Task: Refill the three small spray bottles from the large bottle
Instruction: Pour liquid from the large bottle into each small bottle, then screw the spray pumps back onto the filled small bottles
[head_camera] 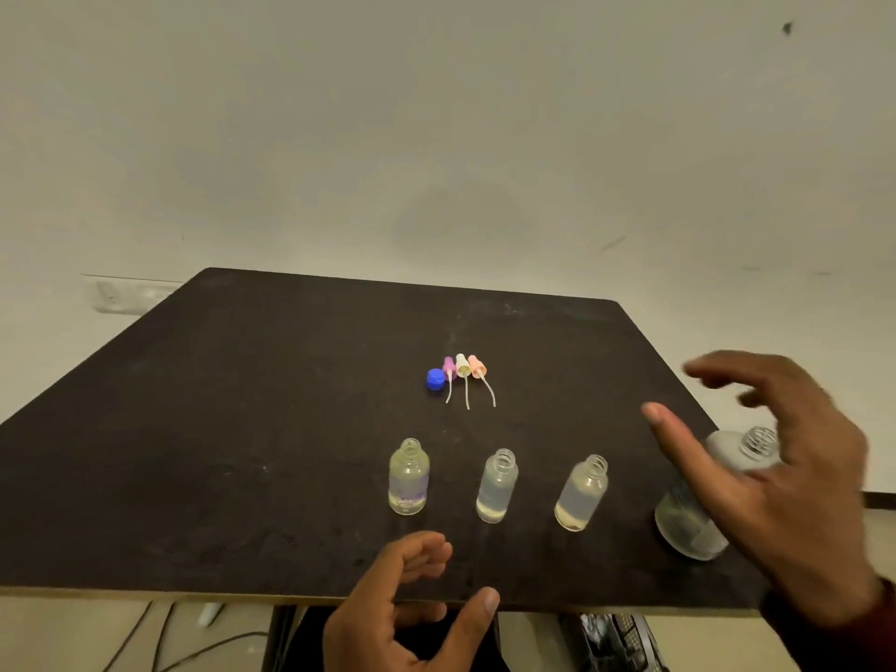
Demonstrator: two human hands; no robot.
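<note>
Three small clear bottles stand uncapped in a row on the dark table [242,405]: the left bottle [408,477], the middle bottle [497,486] and the right bottle [582,494], each holding liquid. The large clear bottle [693,521] stands uncapped at the table's right edge, partly hidden by my right hand [785,472]. That hand hovers over it with fingers spread, holding nothing. My left hand [412,608] is at the front edge, fingers loosely curled and apart, empty.
Farther back at the table's middle lie a blue cap [435,380] and three spray heads with tubes: purple [449,370], white [461,367] and peach [477,368]. A pale wall stands behind. Cables and a dark object lie under the table.
</note>
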